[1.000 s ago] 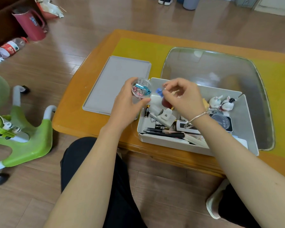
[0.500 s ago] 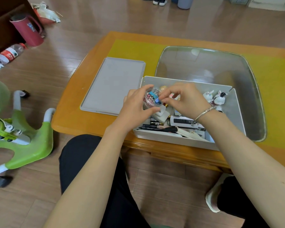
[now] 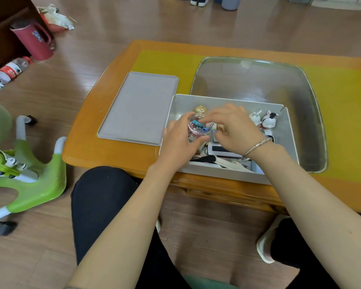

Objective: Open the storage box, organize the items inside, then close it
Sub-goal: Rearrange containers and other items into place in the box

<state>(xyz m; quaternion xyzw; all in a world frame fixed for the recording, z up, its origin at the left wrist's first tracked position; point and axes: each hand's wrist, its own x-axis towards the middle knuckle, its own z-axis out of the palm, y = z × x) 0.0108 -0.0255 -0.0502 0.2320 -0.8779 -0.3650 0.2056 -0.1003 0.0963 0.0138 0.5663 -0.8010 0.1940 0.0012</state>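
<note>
The grey storage box (image 3: 288, 130) stands open at the table's near edge, its flat grey lid (image 3: 139, 107) lying to its left. My left hand (image 3: 179, 142) grips a small clear jar (image 3: 197, 129) holding coloured binder clips, low over the box's left part. My right hand (image 3: 236, 128) hovers just right of the jar, fingers curled at its rim; what they pinch is hidden. Inside the box lie a gold ornament (image 3: 200, 110), two white rabbit figurines (image 3: 263, 120), black pens (image 3: 202, 159) and a white device (image 3: 219, 150).
A clear glass panel (image 3: 258, 80) is set into the orange table (image 3: 104, 151) behind the box. A green and white child's chair (image 3: 23, 174) stands on the floor to the left. Farther back left are a red jug (image 3: 32, 41) and a plastic bottle (image 3: 9, 69).
Both hands have come down with the clip jar from above the box's left rim into the box. The right hand stayed close by the jar's mouth.
</note>
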